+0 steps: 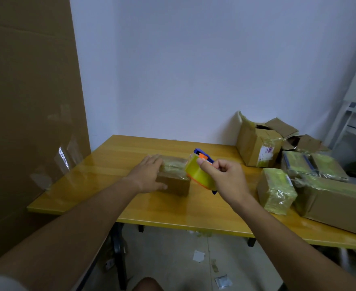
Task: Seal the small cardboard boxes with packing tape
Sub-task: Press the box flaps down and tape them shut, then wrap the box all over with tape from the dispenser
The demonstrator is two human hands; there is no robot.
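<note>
The box (174, 178) being sealed sits on the surface (114, 162), left of centre and near the front edge. Glossy tape already runs across its top, and a clear strip appears to stretch from its right end to the tape roll (200, 175), so this pass looks under way rather than finished; whether the seam is fully covered cannot be told from here.

The left hand (148, 175) lies flat on the box's left end, fingers straight, pressing it in place with a released grip. The right hand (225, 177) has its grip clenched around the roll in its blue and orange dispenser (203, 155), thumb on the roll's face, just beside the box's right end.

To the right, a wrapped box (276, 191) shows heavy tape and looks done. Beyond it lie a large box (338, 206), flat taped packs (313, 166) and, near the wall, an open box (258, 141) with loose flaps. By my judgement at least that one may remain, if it counts.
</note>
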